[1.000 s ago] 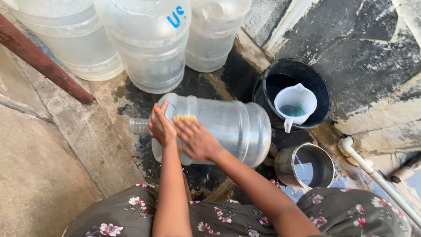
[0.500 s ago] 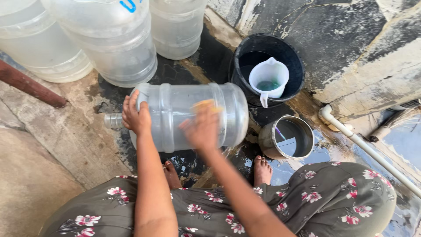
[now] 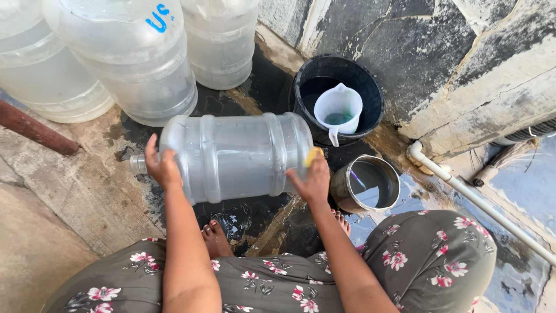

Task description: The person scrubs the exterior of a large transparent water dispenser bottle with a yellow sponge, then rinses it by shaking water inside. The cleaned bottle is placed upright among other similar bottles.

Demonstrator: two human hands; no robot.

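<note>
A large clear plastic water jug (image 3: 234, 155) lies on its side on the wet ground, neck pointing left. My left hand (image 3: 162, 166) grips its shoulder near the neck. At the jug's bottom end, my right hand (image 3: 313, 177) presses a small yellow sponge (image 3: 313, 155) against the plastic. My bare feet (image 3: 215, 236) show below the jug, above my flowered dress.
Three upright clear jugs (image 3: 136, 64) stand at the back. A black bucket (image 3: 370, 93) holds a white plastic pitcher (image 3: 338, 111). A metal pot (image 3: 366, 184) with water sits right of the jug. A white pipe (image 3: 475, 200) runs along the right; a brown bar (image 3: 35, 132) lies at left.
My right hand has slid with the sponge from the jug's middle toward its bottom end on the right. My left hand stays at the neck end.
</note>
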